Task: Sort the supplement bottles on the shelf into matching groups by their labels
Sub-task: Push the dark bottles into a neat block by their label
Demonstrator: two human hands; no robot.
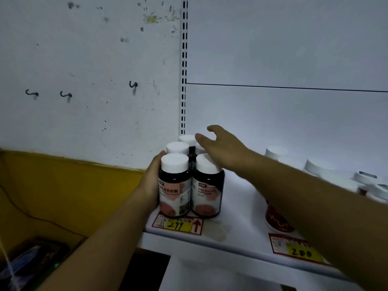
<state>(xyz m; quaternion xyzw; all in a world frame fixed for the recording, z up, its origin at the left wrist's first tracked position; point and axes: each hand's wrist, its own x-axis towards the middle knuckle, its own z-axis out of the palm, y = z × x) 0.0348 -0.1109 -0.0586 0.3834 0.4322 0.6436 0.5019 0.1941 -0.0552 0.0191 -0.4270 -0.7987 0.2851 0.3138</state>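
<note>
**While the left hand [152, 181] cups a bottle, the right hand [222, 150] hangs open over the caps**

Where the shelf [241, 206] meets its left end, dark supplement bottles [177, 147] with white caps and pink labels stand clustered, touching. The left hand curls round the side of the front-left bottle [175, 185], its fingers hidden behind it. Just beside it stands the front-right bottle [206, 187]; the right hand spreads relaxed fingers above its cap, holding nothing. A yellow price tag [177, 224] marked 299 sits on the shelf edge below. Further right, a red-labelled bottle [277, 219] shows partly behind the right forearm, with pale caps [275, 152] beyond.
</note>
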